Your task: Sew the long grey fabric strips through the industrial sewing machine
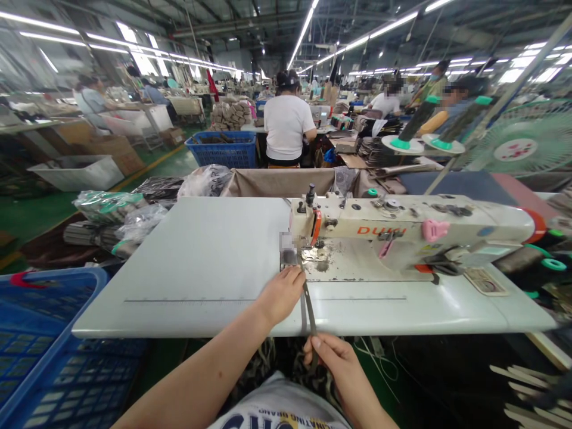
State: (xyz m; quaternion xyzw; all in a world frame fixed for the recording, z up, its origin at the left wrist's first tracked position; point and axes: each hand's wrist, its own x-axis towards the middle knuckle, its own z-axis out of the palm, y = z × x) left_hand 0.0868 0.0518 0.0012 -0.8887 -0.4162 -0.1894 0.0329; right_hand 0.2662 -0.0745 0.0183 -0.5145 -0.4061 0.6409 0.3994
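A thin dark strap (308, 307) runs from under the needle area of the white sewing machine (402, 235) toward me over the table edge. My left hand (282, 293) rests on the white table (201, 262) with its fingers closed on the strap's far end, right in front of the presser foot. My right hand (333, 357) is below the table's front edge and pinches the strap's near end between thumb and fingers.
A blue plastic crate (40, 345) stands at my lower left. Wrapped bundles (111, 217) lie beyond the table's left corner. Thread cones (415, 128) and a fan (522, 143) stand at the right. A person in a white shirt (286, 128) sits ahead with their back to me.
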